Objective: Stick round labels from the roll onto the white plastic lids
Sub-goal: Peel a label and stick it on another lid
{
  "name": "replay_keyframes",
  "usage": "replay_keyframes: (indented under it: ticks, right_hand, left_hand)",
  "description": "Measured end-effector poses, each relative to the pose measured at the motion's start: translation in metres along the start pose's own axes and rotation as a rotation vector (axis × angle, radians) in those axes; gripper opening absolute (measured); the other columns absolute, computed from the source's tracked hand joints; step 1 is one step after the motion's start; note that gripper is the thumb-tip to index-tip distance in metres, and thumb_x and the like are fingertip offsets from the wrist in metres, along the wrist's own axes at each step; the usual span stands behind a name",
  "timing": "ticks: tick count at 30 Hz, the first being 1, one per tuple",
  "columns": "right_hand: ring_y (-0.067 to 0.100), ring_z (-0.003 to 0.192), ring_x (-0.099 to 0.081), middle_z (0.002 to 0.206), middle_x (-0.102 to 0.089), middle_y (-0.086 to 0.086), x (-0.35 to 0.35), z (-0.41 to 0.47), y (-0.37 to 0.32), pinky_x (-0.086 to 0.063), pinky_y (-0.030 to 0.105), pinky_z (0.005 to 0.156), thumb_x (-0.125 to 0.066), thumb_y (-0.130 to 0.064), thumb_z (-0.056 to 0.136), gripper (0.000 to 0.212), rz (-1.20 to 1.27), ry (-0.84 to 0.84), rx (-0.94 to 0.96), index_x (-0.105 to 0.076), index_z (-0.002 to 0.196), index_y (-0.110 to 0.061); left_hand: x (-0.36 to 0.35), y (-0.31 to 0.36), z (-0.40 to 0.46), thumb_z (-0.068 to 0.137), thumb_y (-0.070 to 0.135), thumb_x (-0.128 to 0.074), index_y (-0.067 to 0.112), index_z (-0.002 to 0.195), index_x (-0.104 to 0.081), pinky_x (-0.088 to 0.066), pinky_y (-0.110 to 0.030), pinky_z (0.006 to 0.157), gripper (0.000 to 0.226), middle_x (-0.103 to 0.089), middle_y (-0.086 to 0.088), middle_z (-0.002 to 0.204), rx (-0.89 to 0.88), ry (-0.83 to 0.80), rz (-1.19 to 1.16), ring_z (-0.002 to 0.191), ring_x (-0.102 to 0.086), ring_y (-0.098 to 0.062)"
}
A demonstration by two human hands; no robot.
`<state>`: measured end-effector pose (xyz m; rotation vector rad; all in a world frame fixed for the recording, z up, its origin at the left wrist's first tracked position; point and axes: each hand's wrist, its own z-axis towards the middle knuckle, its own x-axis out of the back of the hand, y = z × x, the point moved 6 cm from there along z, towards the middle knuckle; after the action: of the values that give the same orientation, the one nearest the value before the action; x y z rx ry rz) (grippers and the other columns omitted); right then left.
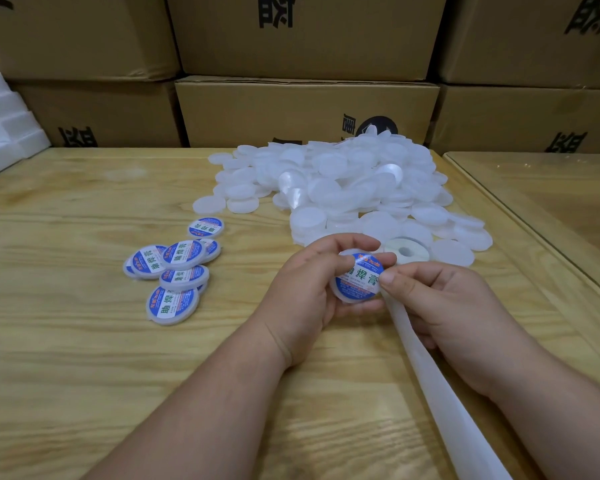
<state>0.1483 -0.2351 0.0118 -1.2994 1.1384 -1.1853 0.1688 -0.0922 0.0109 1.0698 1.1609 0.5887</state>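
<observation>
Now, lid in hand: the left hand (305,289) grips a round white plastic lid (357,278) above the wooden desk (84,375), a blue-rimmed round label (361,275) on its face.
Right hand (440,306): thumb presses the label's edge; its fingers curl round the white backing strip (440,386).
Risk, skew: uneven pressing likely leaves a crease or an off-centre label.
Risk, strip: tugging could drag the label roll (407,251) into the plain lid heap (343,181).
Done pile: labelled lids (174,271) lie to the left.

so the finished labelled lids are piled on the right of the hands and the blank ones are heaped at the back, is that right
Not quite. The head view shows the labelled lids piled to the left of the hands, not the right. The blank lids are indeed heaped at the back, and both hands hold a lid being labelled.
</observation>
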Motion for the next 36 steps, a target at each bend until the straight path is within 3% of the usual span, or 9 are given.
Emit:
replay_keyframes:
  ticks: [3, 7, 11, 16, 20, 25, 30, 33, 36]
  right_hand:
    - [0.01, 0.043, -0.025, 0.069, -0.041, 0.015, -0.001, 0.0, 0.0, -0.024, 0.02, 0.038, -0.068, -0.027, 0.093, 0.017, 0.0, 0.001, -0.006, -0.082, 0.084, -0.021]
    - [0.01, 0.043, -0.022, 0.056, -0.026, 0.002, 0.0, 0.001, 0.003, -0.023, 0.021, 0.039, -0.067, -0.026, 0.093, 0.018, 0.027, 0.008, -0.025, -0.082, 0.086, -0.019]
    - [0.01, 0.045, -0.019, 0.054, -0.022, -0.006, 0.002, 0.001, 0.005, -0.019, 0.022, 0.041, -0.065, -0.026, 0.093, 0.021, 0.061, 0.001, -0.04, -0.081, 0.094, -0.013]
    - [0.011, 0.047, -0.019, 0.055, -0.022, -0.006, 0.0, 0.001, 0.004, -0.016, 0.026, 0.044, -0.072, -0.033, 0.086, 0.023, 0.051, -0.047, -0.035, -0.081, 0.094, -0.013]
    - [0.011, 0.046, -0.02, 0.054, -0.023, -0.006, 0.0, 0.0, 0.002, -0.016, 0.029, 0.047, -0.066, -0.037, 0.079, 0.031, 0.053, -0.052, -0.032, -0.081, 0.095, -0.015]
    - [0.011, 0.046, -0.022, 0.054, -0.025, -0.005, -0.002, -0.001, 0.001, -0.018, 0.028, 0.047, -0.064, -0.029, 0.086, 0.028, 0.061, -0.079, 0.001, -0.081, 0.106, -0.02]
    - [0.01, 0.042, -0.025, 0.052, -0.029, -0.002, 0.003, 0.001, 0.0, -0.024, 0.023, 0.041, -0.065, -0.028, 0.078, 0.036, 0.184, -0.014, 0.005, -0.077, 0.112, -0.025]
    - [0.01, 0.041, -0.025, 0.052, -0.03, -0.003, 0.004, 0.002, -0.001, -0.027, 0.022, 0.039, -0.066, -0.029, 0.079, 0.025, 0.197, -0.006, 0.008, -0.075, 0.1, -0.021]
    - [0.008, 0.038, -0.026, 0.052, -0.033, -0.003, 0.003, 0.001, -0.001, -0.028, 0.02, 0.038, -0.068, -0.032, 0.08, 0.013, 0.177, 0.002, 0.011, -0.068, 0.08, -0.019]
  left_hand:
    - [0.001, 0.0, 0.0, 0.1, 0.005, -0.041, 0.016, 0.099, -0.071, -0.061, -0.034, 0.068, 0.032, -0.075, -0.018, 0.113, -0.001, 0.013, 0.009, 0.1, -0.073, -0.025]
    - [0.001, 0.0, 0.0, 0.1, 0.002, -0.039, 0.018, 0.097, -0.072, -0.061, -0.033, 0.067, 0.036, -0.076, -0.016, 0.112, 0.004, 0.025, 0.033, 0.099, -0.074, -0.026]
    - [0.0, 0.0, 0.002, 0.085, 0.005, -0.05, 0.018, 0.097, -0.072, -0.06, -0.033, 0.066, 0.028, -0.076, -0.014, 0.11, -0.011, 0.032, 0.057, 0.097, -0.074, -0.025]
    - [0.004, -0.001, 0.004, 0.076, 0.003, -0.046, 0.02, 0.094, -0.074, -0.061, -0.033, 0.066, 0.038, -0.077, -0.012, 0.11, -0.024, 0.031, 0.056, 0.097, -0.075, -0.026]
    - [0.005, 0.0, 0.004, 0.076, -0.001, -0.041, 0.018, 0.102, -0.069, -0.06, -0.031, 0.064, 0.042, -0.077, -0.01, 0.108, -0.064, 0.055, 0.09, 0.095, -0.076, -0.025]
    - [0.007, 0.001, 0.004, 0.075, 0.002, -0.043, 0.018, 0.111, -0.065, -0.059, -0.029, 0.064, 0.045, -0.078, -0.008, 0.107, -0.117, 0.098, 0.102, 0.096, -0.076, -0.025]
    - [0.014, 0.005, 0.004, 0.082, 0.003, -0.062, 0.021, 0.123, -0.062, -0.06, -0.027, 0.069, 0.045, -0.077, -0.004, 0.111, -0.172, 0.122, 0.087, 0.101, -0.075, -0.024]
    - [0.02, 0.006, 0.003, 0.081, 0.009, -0.077, 0.02, 0.12, -0.066, -0.059, -0.026, 0.068, 0.042, -0.077, -0.002, 0.113, -0.167, 0.171, 0.048, 0.101, -0.075, -0.023]
    - [0.024, 0.008, 0.002, 0.096, 0.027, -0.069, 0.024, 0.113, -0.07, -0.059, -0.024, 0.062, 0.017, -0.077, -0.006, 0.11, -0.17, 0.219, 0.005, 0.096, -0.076, -0.025]
